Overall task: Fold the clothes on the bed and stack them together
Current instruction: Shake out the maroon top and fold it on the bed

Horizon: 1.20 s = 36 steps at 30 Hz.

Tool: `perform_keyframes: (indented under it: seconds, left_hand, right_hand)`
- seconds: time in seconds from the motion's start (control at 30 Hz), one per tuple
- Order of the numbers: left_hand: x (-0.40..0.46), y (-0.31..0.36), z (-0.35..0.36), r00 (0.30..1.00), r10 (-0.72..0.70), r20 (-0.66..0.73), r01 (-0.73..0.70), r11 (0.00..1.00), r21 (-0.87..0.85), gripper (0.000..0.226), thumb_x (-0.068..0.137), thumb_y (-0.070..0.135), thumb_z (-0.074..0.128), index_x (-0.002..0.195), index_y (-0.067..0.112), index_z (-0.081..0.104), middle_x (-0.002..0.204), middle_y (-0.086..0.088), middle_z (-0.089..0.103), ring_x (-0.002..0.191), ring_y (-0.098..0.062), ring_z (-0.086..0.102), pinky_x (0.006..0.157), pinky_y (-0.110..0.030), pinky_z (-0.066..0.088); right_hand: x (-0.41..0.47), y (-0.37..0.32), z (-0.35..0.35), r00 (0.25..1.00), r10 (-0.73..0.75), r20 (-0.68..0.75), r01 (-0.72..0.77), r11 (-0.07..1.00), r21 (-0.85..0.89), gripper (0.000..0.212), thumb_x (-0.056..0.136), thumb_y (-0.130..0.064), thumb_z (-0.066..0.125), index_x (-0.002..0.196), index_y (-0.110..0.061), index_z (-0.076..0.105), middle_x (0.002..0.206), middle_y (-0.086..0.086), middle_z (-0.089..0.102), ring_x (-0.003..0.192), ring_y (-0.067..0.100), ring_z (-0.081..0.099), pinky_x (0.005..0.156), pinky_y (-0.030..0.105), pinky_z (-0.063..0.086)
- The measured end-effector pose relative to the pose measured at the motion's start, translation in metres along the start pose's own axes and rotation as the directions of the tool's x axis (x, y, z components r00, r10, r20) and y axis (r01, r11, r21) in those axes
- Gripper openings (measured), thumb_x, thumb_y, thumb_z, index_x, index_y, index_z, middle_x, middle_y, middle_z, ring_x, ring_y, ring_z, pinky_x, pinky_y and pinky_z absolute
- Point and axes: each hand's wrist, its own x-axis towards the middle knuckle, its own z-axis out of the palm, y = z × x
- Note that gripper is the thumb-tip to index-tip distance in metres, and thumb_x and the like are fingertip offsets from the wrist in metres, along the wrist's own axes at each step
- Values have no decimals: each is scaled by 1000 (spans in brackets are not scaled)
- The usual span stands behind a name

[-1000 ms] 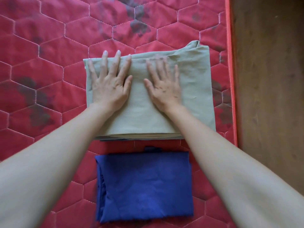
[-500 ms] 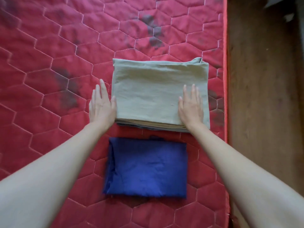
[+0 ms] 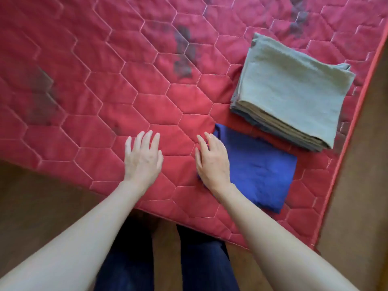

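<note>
The right hand (image 3: 213,162) covers the near-left corner of the folded blue cloth (image 3: 260,171), so that edge is hidden. Under the grey-green top piece (image 3: 294,91) the stacked layers show only as thin edges. The mattress (image 3: 105,91) is cut off at the top and left.

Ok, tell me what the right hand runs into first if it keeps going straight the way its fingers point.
The right hand points up the bed, along the left edge of the blue cloth. Ahead lies only bare red mattress; the grey-green pile sits off to the right, so the way looks free, though depth is unclear.
</note>
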Motion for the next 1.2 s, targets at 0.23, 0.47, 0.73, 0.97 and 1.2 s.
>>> perform_keyframes:
  seconds: [0.23,0.47,0.73,0.97,1.2]
  left_hand:
    - [-39,-150,-16,989,-132,-66,128,989,-71,43,87,15,64,128,3,58,131,-20,57,124,-39,50,105,-62,31]
    - [-78,-306,-68,977,-199,-78,196,979,-51,44,90,19,59,132,6,57,134,-18,55,128,-35,47,108,-58,30]
    - [-64,-415,-110,925,-374,-68,370,926,-72,45,99,27,46,141,11,47,145,-11,46,137,-27,37,114,-50,24]
    - [6,-480,-132,929,-367,-43,360,926,-114,45,98,25,48,141,11,47,144,-12,47,137,-28,38,113,-52,26]
    - [114,-550,-146,940,-335,-70,325,938,-121,45,98,24,46,141,12,45,145,-11,44,137,-28,35,114,-51,23]
  right_hand:
    - [0,-127,49,976,-167,143,185,975,-123,38,81,-7,62,118,-5,65,123,18,62,121,35,56,101,48,45]
    - [33,-275,83,982,-165,92,173,981,-92,37,88,-10,59,124,-4,62,127,20,60,127,37,51,102,51,42]
    - [99,-400,108,956,-286,68,288,958,-9,34,90,-12,58,124,-5,62,129,19,58,128,36,50,103,51,41]
    - [195,-451,123,958,-254,135,257,966,-3,40,98,-18,45,137,-9,50,144,15,46,141,29,33,115,45,24]
    - [295,-499,142,937,-278,210,298,952,-74,44,100,-22,39,142,-13,44,148,11,40,144,25,26,115,38,18]
